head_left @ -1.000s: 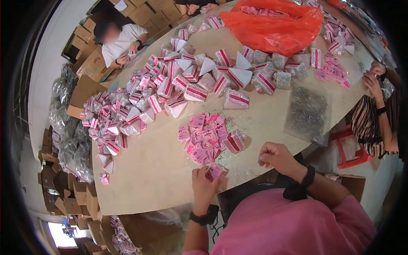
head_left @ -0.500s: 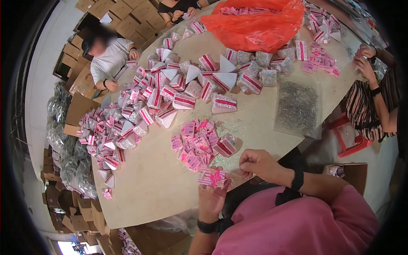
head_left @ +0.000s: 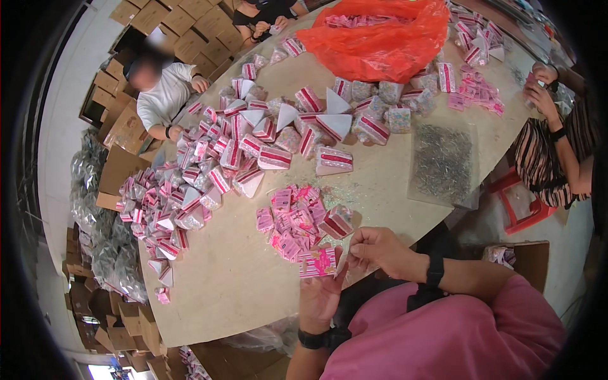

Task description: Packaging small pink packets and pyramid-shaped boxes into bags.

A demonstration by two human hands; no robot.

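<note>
Right hand point(head_left: 382, 251) just swung in beside the left hand point(head_left: 321, 297), whose grip pinches a flat pink-and-white striped card point(head_left: 317, 262) over the pale surface's point(head_left: 221, 272) near edge, so both seem busy there, though can't tell if the right's curled fingers hold anything.

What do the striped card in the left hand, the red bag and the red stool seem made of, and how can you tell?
Striped card: probably printed paper or card, flat with straight edges; finish unclear. Red bag: likely thin, glossy plastic film, crumpled with bright creases. Red stool: perhaps smooth moulded plastic, evenly coloured.
</note>
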